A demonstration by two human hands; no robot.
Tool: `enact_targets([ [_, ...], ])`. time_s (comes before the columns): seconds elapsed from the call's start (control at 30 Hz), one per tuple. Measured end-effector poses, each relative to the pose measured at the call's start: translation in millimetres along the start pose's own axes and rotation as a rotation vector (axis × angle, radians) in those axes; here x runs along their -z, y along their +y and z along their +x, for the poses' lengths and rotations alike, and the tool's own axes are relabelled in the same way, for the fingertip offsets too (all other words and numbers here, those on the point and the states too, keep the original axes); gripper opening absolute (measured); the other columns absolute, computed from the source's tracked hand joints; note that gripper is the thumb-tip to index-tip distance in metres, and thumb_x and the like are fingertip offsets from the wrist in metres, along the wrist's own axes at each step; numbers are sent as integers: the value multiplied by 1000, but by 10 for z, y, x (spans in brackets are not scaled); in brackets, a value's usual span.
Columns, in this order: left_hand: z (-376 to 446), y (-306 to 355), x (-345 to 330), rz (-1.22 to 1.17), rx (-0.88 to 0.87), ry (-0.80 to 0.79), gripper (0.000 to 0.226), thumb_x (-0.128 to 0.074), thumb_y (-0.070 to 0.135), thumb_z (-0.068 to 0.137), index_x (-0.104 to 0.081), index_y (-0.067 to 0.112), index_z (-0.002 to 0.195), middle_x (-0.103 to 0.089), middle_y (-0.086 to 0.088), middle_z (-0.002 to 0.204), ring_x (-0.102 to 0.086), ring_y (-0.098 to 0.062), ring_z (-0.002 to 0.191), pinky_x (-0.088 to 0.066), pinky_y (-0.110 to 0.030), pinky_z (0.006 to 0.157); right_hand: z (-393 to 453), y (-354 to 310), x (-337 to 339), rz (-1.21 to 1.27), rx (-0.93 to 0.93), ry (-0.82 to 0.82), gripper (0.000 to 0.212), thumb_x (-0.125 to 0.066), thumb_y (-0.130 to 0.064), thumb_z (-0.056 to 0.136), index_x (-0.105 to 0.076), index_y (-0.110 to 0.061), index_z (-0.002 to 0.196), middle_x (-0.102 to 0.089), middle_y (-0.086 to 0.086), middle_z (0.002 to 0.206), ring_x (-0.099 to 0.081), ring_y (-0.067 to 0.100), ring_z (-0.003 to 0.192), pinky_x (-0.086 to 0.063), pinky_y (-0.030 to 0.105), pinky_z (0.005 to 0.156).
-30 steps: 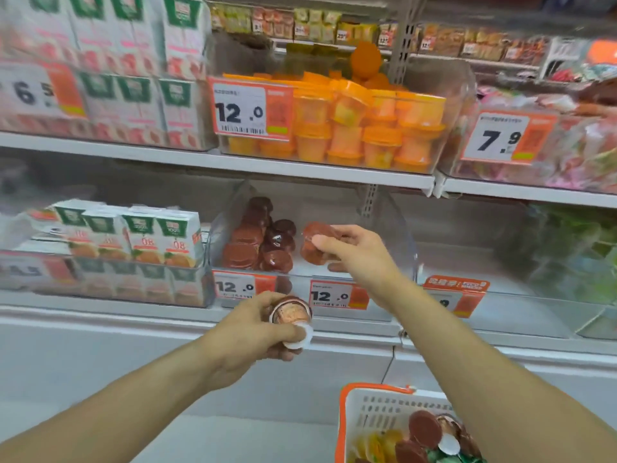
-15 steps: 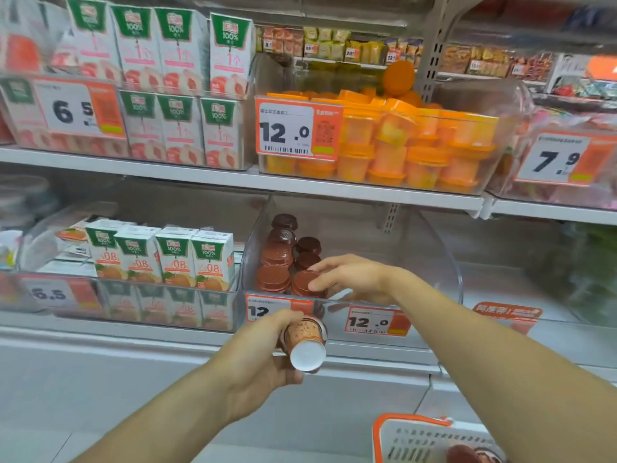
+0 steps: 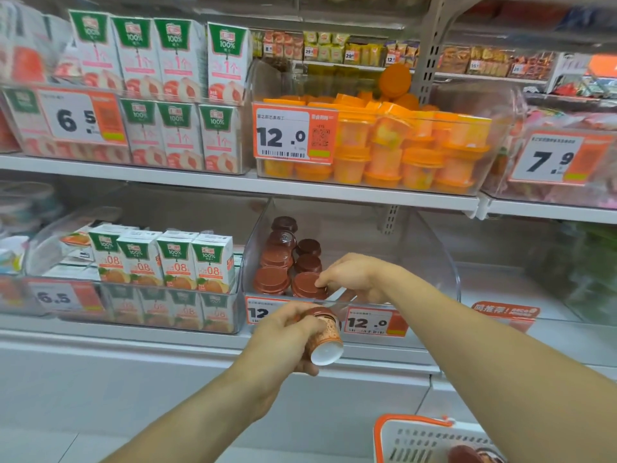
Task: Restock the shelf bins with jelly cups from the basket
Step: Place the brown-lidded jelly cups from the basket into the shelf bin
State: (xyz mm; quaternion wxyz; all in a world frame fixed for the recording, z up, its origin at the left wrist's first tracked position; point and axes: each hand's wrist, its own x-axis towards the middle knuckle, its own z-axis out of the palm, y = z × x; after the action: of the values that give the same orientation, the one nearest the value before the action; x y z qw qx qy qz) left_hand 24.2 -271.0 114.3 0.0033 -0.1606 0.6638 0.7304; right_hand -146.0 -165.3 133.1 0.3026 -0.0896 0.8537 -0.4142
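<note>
In the clear lower-shelf bin point(image 3: 434, 262), the right hand point(image 3: 354, 277) sets a brown-lidded jelly cup point(image 3: 309, 285) down at the front of the second row, fingertips curled on its lid rim. The left hand point(image 3: 287, 332) waits just below the bin's front lip, fingers wrapped round a second cup point(image 3: 325, 335) tipped on its side, white base toward the camera. More cups lie in the basket point(image 3: 417, 436) at lower right. To do the step well, seat the cup flat and lid-up, snug beside its neighbours point(image 3: 282, 248), and release only once it stands steady. Then turn the waiting cup upright before passing it over the lip.
</note>
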Motion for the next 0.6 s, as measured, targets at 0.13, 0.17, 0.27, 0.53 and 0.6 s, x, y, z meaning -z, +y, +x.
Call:
enact_targets([
  [0.13,-23,-4,-34,93,-162,45,19,-63,10,91,-73,25,96,-72,-3,92,-62,-18,71,-57,-31,60,18,14,-39,0,-10,12,36,-69,-27,88,-66,-2,113,-69,21,112,-69,28,68,-61,38,71],
  [0.17,-26,-7,-39,131,-224,69,20,-64,10,91,-72,28,97,-71,0,93,-63,-17,73,-59,-31,61,7,28,-23,-13,-12,7,40,-69,-33,90,-65,-2,115,-69,20,112,-70,29,76,-61,41,77],
  [0.27,-3,-6,-23,226,-418,160,25,-70,16,88,-69,37,102,-64,4,106,-65,-11,82,-60,-35,76,-138,33,59,-143,65,110,51,-56,-54,95,-60,-8,118,-70,11,112,-71,28,94,-58,44,85],
  [0.53,122,36,-10,449,-844,318,60,-85,17,76,-57,34,126,-48,17,121,-57,1,105,-44,-6,82,-849,5,175,115,332,-251,41,-65,-41,91,-66,-7,115,-73,14,103,-70,29,89,-55,37,78],
  [0.6,181,27,-33,443,-837,333,68,-86,19,74,-49,37,129,-48,16,125,-56,0,108,-45,-8,85,-819,29,164,215,352,-252,36,-72,-29,87,-66,-7,115,-73,18,105,-68,30,90,-56,35,80],
])
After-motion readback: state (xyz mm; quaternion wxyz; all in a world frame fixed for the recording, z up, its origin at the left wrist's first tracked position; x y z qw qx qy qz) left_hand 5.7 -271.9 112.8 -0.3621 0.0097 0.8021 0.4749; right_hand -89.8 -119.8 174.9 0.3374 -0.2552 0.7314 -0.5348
